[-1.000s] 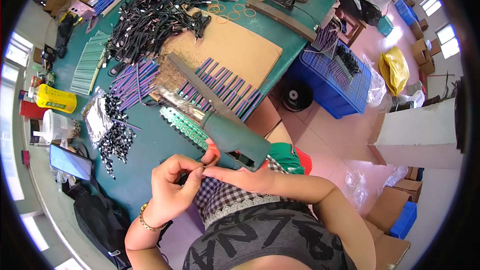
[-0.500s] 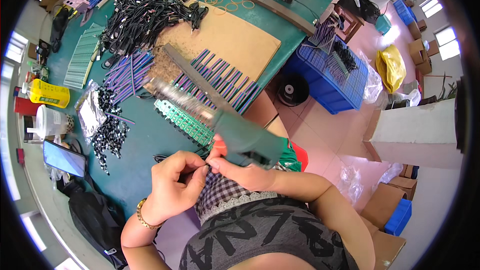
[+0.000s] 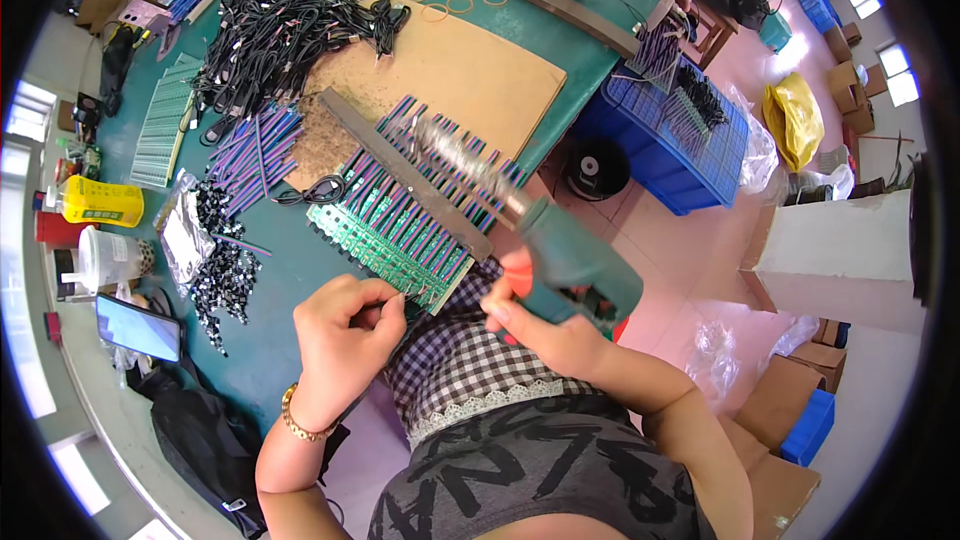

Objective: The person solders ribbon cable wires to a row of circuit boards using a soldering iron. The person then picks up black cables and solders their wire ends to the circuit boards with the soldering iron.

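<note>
My left hand (image 3: 350, 335) is pinched at the near edge of a green circuit board panel (image 3: 365, 240), with a thin black cable (image 3: 409, 318) at its fingertips. My right hand (image 3: 545, 335) wraps the handle of a green pistol-shaped soldering gun (image 3: 585, 260) with a red trigger. Its metal barrel, smeared by motion, points up and left over the strips of coloured wire (image 3: 455, 155). These wires fan across the panel beneath a dark metal bar (image 3: 400, 170). A small coil of black cable (image 3: 318, 191) lies at the panel's far left corner.
Black cables (image 3: 270, 40) are heaped behind a brown board (image 3: 480, 70). Loose coloured wires (image 3: 262, 145), small black connectors (image 3: 215, 270) and a phone (image 3: 138, 327) lie to the left. A blue crate (image 3: 680, 160) and a black spool (image 3: 597, 170) stand beyond the table's right edge.
My right hand has drawn right, away from my left fingertips, carrying the soldering gun. The barrel has swung right, uncovering more of the panel and its wires. My left hand stays pinched near the panel.
</note>
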Demonstrator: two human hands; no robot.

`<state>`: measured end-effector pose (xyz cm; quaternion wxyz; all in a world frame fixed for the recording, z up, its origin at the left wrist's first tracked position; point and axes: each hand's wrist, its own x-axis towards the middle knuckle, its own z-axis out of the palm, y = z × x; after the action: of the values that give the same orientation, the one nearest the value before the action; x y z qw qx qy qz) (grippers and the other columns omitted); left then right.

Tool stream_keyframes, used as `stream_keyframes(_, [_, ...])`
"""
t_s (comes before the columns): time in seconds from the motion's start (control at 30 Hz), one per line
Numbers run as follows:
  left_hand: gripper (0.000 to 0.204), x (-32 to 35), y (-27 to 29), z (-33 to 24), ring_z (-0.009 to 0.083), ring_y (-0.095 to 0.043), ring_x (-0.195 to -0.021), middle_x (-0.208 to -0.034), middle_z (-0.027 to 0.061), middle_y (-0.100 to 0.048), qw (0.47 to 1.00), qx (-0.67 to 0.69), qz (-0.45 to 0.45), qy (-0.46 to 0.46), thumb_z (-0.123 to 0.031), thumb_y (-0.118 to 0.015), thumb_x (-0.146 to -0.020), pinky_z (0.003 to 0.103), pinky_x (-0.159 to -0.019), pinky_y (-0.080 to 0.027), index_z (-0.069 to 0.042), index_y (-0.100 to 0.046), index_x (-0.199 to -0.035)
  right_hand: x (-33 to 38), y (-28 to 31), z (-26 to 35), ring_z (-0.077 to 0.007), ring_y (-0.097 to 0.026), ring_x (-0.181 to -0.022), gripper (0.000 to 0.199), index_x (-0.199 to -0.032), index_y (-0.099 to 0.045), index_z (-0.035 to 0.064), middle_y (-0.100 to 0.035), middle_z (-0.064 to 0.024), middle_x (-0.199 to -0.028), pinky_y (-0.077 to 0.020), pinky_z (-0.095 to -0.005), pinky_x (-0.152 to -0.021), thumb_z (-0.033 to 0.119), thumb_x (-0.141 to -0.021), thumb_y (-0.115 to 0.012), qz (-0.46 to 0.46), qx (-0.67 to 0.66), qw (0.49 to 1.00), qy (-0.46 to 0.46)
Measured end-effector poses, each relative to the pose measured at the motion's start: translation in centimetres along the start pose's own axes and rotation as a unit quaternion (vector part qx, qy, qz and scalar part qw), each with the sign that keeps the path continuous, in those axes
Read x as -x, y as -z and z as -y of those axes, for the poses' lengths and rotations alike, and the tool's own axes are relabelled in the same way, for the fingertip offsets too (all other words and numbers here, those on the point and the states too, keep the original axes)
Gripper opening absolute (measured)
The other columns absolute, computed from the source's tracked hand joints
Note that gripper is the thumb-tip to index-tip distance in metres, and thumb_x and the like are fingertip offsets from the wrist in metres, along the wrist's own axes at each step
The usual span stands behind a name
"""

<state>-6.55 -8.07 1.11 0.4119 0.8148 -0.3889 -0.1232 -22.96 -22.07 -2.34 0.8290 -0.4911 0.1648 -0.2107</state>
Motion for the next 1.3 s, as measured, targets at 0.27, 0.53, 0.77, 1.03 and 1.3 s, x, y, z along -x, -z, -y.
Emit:
stream_keyframes(0.27, [0.005, -0.4, -1.9, 1.4, 0.0057, -0.051, -0.054, -0.064, 0.0019, -0.058, 0.999, 0.013, 0.011, 0.044, 0.002, -0.07, -0.073, 0.02, -0.05, -0.041, 0.0, -0.065, -0.073, 4.5, 4.6, 2.1, -0.0137, -0.062, -0.075, 0.037, -0.121, -0.054, 0.0019, -0.062, -0.0057, -0.086, -0.052, -0.0268, -0.064, 0.005, -0.085, -0.062, 0.179, 0.496, 0.838, 0.144])
stream_keyframes(0.53, [0.007, -0.4, -2.2, 1.6, 0.0055, -0.049, -0.05, -0.062, 0.0017, -0.057, 1.0, 0.003, -0.005, 0.02, 0.003, -0.07, -0.071, 0.021, -0.045, -0.037, -0.001, -0.065, -0.071, 6.5, 5.2, 2.9, -0.0212, -0.065, -0.07, 0.03, -0.099, -0.065, 0.0095, -0.067, -0.0021, -0.089, -0.05, -0.0296, -0.057, 0.016, -0.07, -0.074, 0.189, 0.476, 0.859, -0.017])
stream_keyframes(0.77, [0.007, 0.0, -2.3, 2.0, 0.0057, -0.048, -0.049, -0.062, 0.0018, -0.057, 1.0, -0.004, -0.021, 0.013, 0.003, -0.07, -0.07, 0.02, -0.045, -0.036, -0.001, -0.064, -0.071, 5.5, 4.6, 3.8, -0.0227, -0.064, -0.069, 0.032, -0.098, -0.065, 0.0084, -0.066, -0.004, -0.087, -0.0497, -0.029, -0.057, 0.014, -0.068, -0.075, 0.204, 0.525, 0.826, 0.022])
stream_keyframes(1.03, [0.008, -0.2, -2.4, 1.8, 0.0087, -0.048, -0.044, -0.058, 0.0028, -0.056, 0.999, -0.013, -0.033, -0.003, 0.002, -0.07, -0.068, 0.023, -0.042, -0.037, -0.004, -0.065, -0.071, 7.0, 5.2, 3.6, -0.0155, -0.065, -0.069, 0.023, -0.101, -0.066, 0.0077, -0.069, -0.0019, -0.092, -0.0501, -0.027, -0.059, 0.021, -0.083, -0.066, 0.064, 0.234, 0.927, -0.285])
stream_keyframes(1.3, [0.008, -0.2, -2.3, 1.8, 0.007, -0.049, -0.048, -0.06, 0.0018, -0.058, 1.0, -0.025, -0.017, -0.001, 0.003, -0.069, -0.07, 0.021, -0.045, -0.037, -0.002, -0.063, -0.069, 6.0, 4.2, 5.2, -0.016, -0.067, -0.072, 0.017, -0.104, -0.063, -0.0045, -0.068, -0.0104, -0.083, -0.055, -0.0243, -0.065, 0.003, -0.09, -0.059, -0.016, 0.238, 0.934, -0.265])
